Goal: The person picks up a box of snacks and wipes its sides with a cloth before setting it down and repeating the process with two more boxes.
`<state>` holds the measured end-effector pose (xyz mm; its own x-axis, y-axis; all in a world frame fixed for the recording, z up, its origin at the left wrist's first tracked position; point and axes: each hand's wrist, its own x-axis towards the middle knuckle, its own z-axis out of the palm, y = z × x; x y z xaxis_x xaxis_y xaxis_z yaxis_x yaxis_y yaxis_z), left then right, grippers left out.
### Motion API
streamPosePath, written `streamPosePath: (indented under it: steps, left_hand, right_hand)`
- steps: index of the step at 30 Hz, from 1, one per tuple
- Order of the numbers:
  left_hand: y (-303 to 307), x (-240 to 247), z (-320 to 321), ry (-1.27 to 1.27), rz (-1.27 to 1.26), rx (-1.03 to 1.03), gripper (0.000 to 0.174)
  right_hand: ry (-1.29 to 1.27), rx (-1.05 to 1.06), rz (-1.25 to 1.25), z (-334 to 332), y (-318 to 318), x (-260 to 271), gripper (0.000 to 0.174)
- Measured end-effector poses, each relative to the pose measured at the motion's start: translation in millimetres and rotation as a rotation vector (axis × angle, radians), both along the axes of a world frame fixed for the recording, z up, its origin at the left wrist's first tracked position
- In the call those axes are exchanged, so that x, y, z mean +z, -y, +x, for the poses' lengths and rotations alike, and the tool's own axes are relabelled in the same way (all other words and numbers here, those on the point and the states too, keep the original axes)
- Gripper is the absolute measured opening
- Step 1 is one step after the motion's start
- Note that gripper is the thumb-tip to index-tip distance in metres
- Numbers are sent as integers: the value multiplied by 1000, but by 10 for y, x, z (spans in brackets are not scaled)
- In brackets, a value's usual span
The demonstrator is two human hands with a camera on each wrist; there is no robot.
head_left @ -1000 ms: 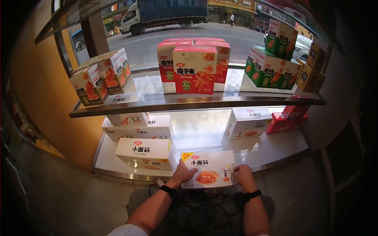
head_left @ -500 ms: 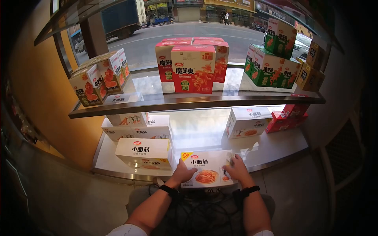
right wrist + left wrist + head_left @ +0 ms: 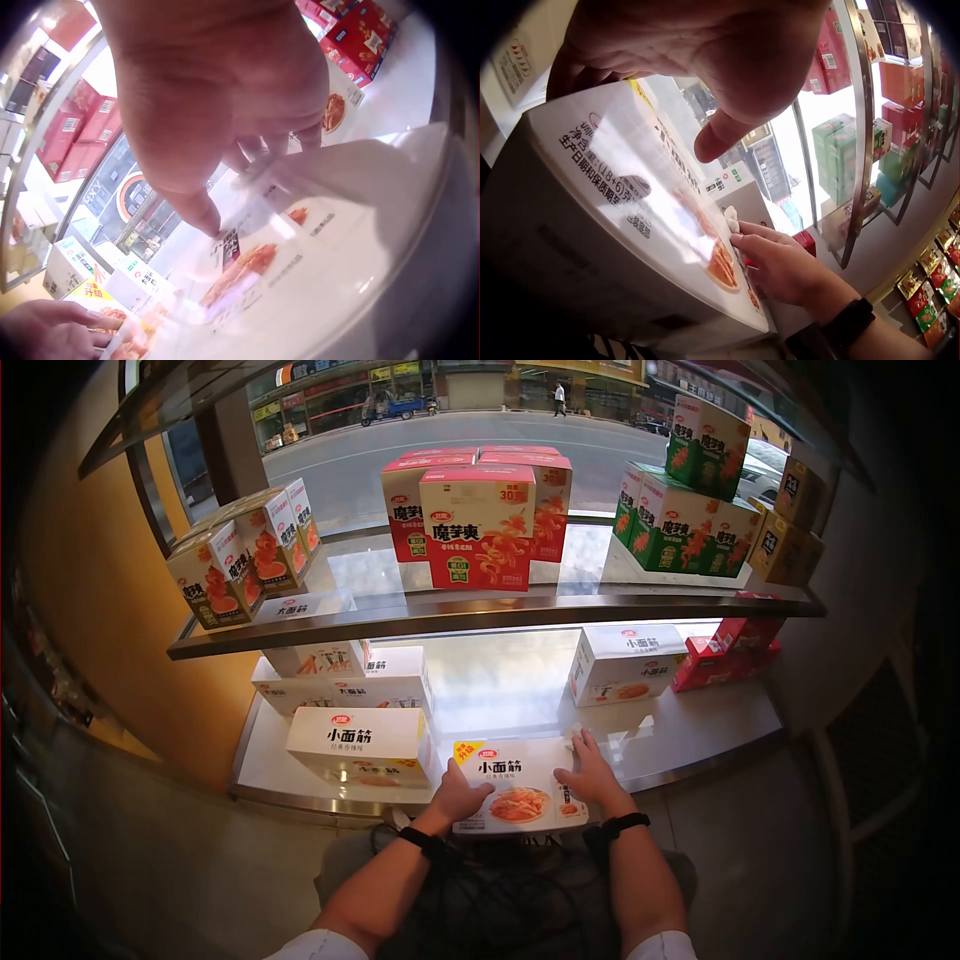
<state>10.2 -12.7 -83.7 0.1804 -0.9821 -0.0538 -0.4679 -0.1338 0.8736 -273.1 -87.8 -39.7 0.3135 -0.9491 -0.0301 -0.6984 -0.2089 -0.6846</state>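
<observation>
A white snack box [image 3: 520, 815] with black Chinese lettering and a picture of orange-red food stands at the front of the lower shelf, close to the person. My left hand [image 3: 462, 794] grips its left end, thumb across the front face. At the right end, my right hand [image 3: 597, 775] holds a crumpled white tissue [image 3: 731, 218] against the box, its fingers at the top edge and its thumb on the front. The right wrist view shows the tissue partly hidden beneath the fingers [image 3: 309, 135].
Another white box [image 3: 355, 735] stands just left, with more white boxes behind it. A white box [image 3: 630, 665] and red boxes [image 3: 705, 663] sit at right. The upper shelf's metal edge [image 3: 500, 618] runs overhead, carrying red boxes [image 3: 478, 535], green boxes [image 3: 685, 525] and brown-white boxes [image 3: 230, 570].
My right hand has moved from the box's right end up and left to its top edge, fingers extending. The left hand keeps its grip. Outside, a truck has left the view.
</observation>
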Motion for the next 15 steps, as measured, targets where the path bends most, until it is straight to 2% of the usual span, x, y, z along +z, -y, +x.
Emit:
streamPosePath:
  steps: [2,5,7,8,10,11,13,15]
  left_hand:
    - [-6,1,7,-9,-11,-5,74]
    - [-20,87,-21,-14,-11,-1,74]
    - [-30,124,-28,-13,24,12,75]
    - [-25,87,-20,-14,26,11,75]
    - [-2,38,-14,-3,-2,7,77]
    - [0,15,-11,-6,-3,7,77]
    - [-25,130,-32,10,35,8,78]
    - [-32,152,-38,17,47,12,79]
  right_hand:
    - [-22,2,5,4,-12,3,90]
    - [-107,1,20,5,-108,92,81]
    - [-228,50,102,21,-220,269,67]
    - [-229,49,104,42,-297,388,67]
    - [-502,54,90,75,-418,592,47]
    - [-505,53,89,52,-410,557,47]
    - [-500,138,164,-42,-397,413,32]
    - [-499,188,210,-126,-436,330,28]
